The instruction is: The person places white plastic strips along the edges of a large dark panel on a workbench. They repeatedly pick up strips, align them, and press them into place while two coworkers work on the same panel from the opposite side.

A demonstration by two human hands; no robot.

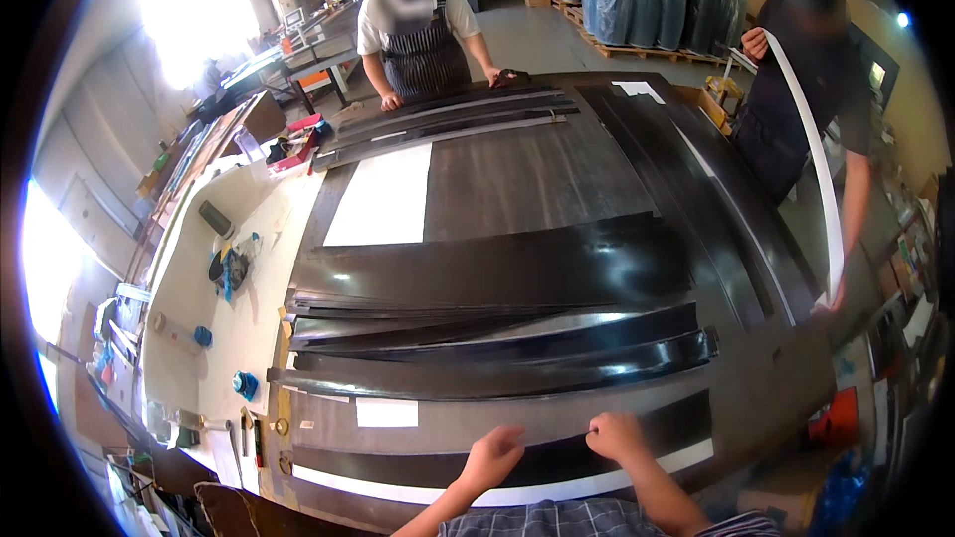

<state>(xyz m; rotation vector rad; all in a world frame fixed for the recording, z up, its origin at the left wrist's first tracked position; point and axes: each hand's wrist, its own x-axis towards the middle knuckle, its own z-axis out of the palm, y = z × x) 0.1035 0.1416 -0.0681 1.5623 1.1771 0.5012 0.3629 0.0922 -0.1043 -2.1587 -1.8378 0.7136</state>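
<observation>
My left hand (pixel 494 455) hovers over a long black strip (pixel 398 465) with a white band (pixel 388 486) along its near edge. Its fingers are curled together; what they hold, if anything, is too small to make out. A little to the right, my right hand (pixel 614 436) is closed in a pinch above the same strip, and its fingertips hide whatever is in them. Just beyond the strip lies a white rectangular sheet (pixel 388 413). Farther off, several glossy black strips (pixel 497 368) are stacked loosely across the dark table (pixel 517 174).
Across the table stands a person in a striped apron (pixel 423 50); at the right another person (pixel 796 89) holds a long white strip (pixel 811 129). A white-topped bench (pixel 264 288) with blue tape rolls adjoins the left side. Wrapped rolls (pixel 637 0) stand on pallets behind.
</observation>
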